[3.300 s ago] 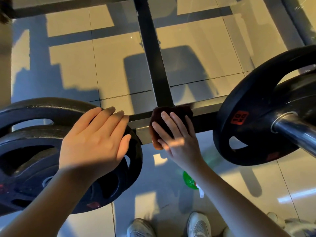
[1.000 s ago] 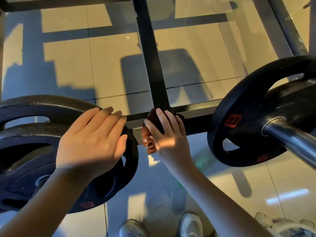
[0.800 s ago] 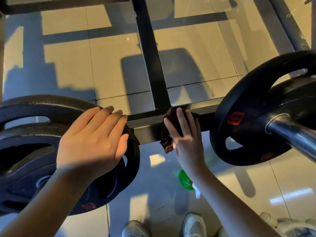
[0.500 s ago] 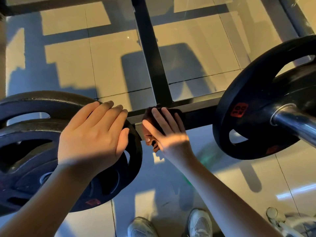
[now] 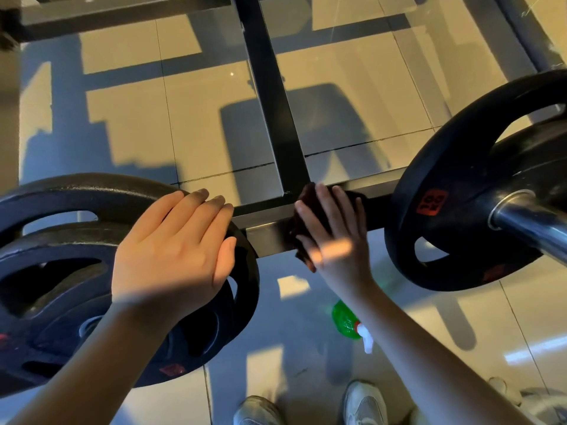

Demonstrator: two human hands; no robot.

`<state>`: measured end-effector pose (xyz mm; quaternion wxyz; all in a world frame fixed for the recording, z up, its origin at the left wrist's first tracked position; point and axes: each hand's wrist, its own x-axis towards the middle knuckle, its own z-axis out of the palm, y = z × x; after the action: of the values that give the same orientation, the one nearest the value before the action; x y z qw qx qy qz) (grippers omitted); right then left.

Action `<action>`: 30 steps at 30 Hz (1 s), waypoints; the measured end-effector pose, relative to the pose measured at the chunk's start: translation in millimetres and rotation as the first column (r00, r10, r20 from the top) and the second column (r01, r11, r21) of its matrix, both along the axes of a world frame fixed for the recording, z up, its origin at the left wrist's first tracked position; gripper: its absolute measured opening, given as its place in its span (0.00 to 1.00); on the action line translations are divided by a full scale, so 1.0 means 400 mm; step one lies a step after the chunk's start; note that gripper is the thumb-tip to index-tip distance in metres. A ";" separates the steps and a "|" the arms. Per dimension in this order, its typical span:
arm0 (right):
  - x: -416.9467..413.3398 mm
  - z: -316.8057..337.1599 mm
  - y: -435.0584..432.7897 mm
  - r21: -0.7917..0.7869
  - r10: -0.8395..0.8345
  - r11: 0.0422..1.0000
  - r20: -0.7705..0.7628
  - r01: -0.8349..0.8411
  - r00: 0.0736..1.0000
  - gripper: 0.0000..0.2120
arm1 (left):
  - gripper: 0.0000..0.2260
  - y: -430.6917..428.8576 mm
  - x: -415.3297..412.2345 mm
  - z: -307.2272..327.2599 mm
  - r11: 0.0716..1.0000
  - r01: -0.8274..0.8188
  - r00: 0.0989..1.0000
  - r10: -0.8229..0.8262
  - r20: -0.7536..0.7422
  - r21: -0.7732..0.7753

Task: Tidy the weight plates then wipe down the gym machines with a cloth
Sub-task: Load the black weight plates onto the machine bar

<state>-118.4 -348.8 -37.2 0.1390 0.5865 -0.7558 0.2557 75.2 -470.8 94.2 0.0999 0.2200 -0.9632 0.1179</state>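
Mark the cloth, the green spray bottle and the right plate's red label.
cloth (image 5: 307,194), head view, its dark upper-left fold.
green spray bottle (image 5: 345,322), head view, green body on the floor.
red label (image 5: 432,203), head view, middle of the sticker.

The left hand (image 5: 171,253) lies palm down, fingers straight and close together, thumb alongside. The right hand (image 5: 334,240) reaches further forward, palm down, fingers extended and slightly spread; its thumb seems to be tucked low, though glare blurs it. Both forearms are bare and angle inward.
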 end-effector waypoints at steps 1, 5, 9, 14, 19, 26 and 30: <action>-0.015 -0.001 0.004 -0.012 -0.052 0.999 0.025 0.053 0.998 0.18 | 0.18 0.000 0.000 -0.001 1.000 0.001 1.000 -0.001 -0.007 -0.003; 0.033 0.003 -0.029 -0.058 -0.267 0.958 0.186 0.282 0.946 0.16 | 0.18 -0.002 0.000 -0.004 1.000 0.012 1.000 -0.012 -0.018 -0.014; 0.102 0.015 -0.071 -0.008 -0.002 1.000 0.000 0.002 1.000 0.14 | 0.18 -0.002 0.000 -0.002 1.000 0.012 1.000 -0.012 -0.011 -0.014; 0.042 0.034 -0.079 0.031 -0.011 0.999 -0.062 0.013 0.998 0.15 | 0.18 0.002 -0.001 -0.001 1.000 0.004 1.000 -0.004 -0.007 -0.006; 0.103 0.024 -0.079 0.059 0.024 0.998 -0.040 -0.021 0.999 0.13 | 0.19 0.001 0.000 0.000 1.000 -0.002 1.000 0.002 0.004 -0.007; 0.081 0.030 -0.070 0.105 -0.056 0.992 -0.112 0.067 0.992 0.14 | 0.19 0.002 0.000 0.003 0.999 -0.038 0.998 0.036 0.051 0.031; 0.040 0.052 -0.053 0.163 0.091 0.984 -0.152 -0.066 0.984 0.14 | 0.19 0.005 -0.001 0.007 0.997 -0.050 0.995 0.044 0.093 0.063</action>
<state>-102.2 -370.0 -16.4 0.1420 0.6437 -0.7362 0.1529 74.9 -468.9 97.1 0.0455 0.2402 -0.9646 0.0989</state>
